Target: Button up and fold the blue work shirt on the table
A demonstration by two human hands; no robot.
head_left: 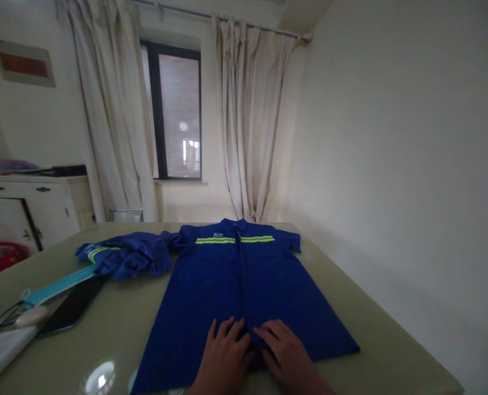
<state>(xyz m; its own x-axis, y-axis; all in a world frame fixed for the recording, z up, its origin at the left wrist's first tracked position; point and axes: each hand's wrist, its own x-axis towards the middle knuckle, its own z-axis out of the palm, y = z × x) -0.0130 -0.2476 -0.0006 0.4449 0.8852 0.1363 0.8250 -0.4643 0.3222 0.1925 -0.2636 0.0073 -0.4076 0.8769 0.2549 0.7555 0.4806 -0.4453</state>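
A dark blue short-sleeved shirt [214,285] with yellow-green stripes lies spread out on the table, front side up, its collar at the far end. Near the bottom of its front opening, my left hand [226,351] rests on the cloth with its fingers spread. Just to the right, my right hand [282,348] touches the other side of the opening; its fingers are bent, and whether they pinch the fabric is hard to tell. A second blue garment [134,253] with a similar stripe lies crumpled left of the shirt.
On the left of the table [396,351] are a light blue strip [60,285], a black phone-like slab [73,307], a white mouse [32,316], cables and a white flat object [5,354]. A wall [408,164] runs along the right side. Curtains hang beyond the far edge.
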